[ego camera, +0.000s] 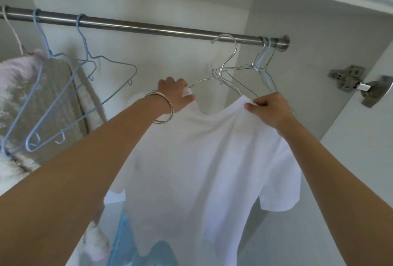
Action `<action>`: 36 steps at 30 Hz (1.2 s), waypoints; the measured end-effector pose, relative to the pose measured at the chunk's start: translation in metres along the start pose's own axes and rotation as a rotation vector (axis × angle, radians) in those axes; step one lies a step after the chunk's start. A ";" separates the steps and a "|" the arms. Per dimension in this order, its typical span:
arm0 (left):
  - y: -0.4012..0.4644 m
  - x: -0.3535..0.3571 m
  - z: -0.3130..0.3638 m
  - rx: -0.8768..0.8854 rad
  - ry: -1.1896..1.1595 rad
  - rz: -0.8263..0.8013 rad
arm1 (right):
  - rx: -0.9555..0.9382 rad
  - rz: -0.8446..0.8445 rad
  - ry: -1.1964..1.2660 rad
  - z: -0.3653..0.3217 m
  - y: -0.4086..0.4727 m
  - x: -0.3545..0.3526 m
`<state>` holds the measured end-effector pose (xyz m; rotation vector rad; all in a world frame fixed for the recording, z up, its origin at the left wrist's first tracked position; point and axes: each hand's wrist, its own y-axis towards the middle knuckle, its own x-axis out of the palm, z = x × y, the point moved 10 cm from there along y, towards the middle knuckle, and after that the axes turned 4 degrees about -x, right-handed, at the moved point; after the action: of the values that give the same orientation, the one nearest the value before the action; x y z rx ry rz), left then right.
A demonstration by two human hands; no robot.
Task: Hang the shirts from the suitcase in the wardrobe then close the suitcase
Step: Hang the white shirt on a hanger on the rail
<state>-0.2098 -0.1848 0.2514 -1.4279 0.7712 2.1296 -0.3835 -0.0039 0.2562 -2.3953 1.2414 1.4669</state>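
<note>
1. A white shirt [204, 155] is held up inside the wardrobe [191, 0], below the rail [148, 28]. It is carried on a silver hanger [223, 68].
2. The hanger's hook is seen just below the rail and is not over it.
3. The left hand [176, 93] is curled round the shirt's left shoulder and the hanger's wire end. Bangles [164, 106] are worn on that wrist.
4. The right hand [270, 108] is pinched on the shirt's right shoulder edge, thumb against fingers.
5. A bare length of rail is left open between the blue hangers [70, 87] on the left and the empty hangers [263, 64] bunched at the right end, against the side wall.
6. The hook stands under the right part of that open length, near the bunched hangers.
7. At far left, a grey knit [61, 87] and a pale fluffy garment [17, 87] are hung from the rail.
8. A door hinge [350, 83] is fixed on the right panel, well apart from the shirt.
9. Light blue cloth [127, 242] is seen below the shirt's hem.
10. The suitcase is not in view.
</note>
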 end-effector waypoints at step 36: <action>0.016 0.059 0.027 -0.026 -0.622 -0.300 | 0.160 -0.115 0.403 -0.053 0.052 0.094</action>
<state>-0.2594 -0.1749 0.2073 -0.7464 0.2709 2.1577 -0.3598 -0.1183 0.2298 -2.6789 1.2063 0.8430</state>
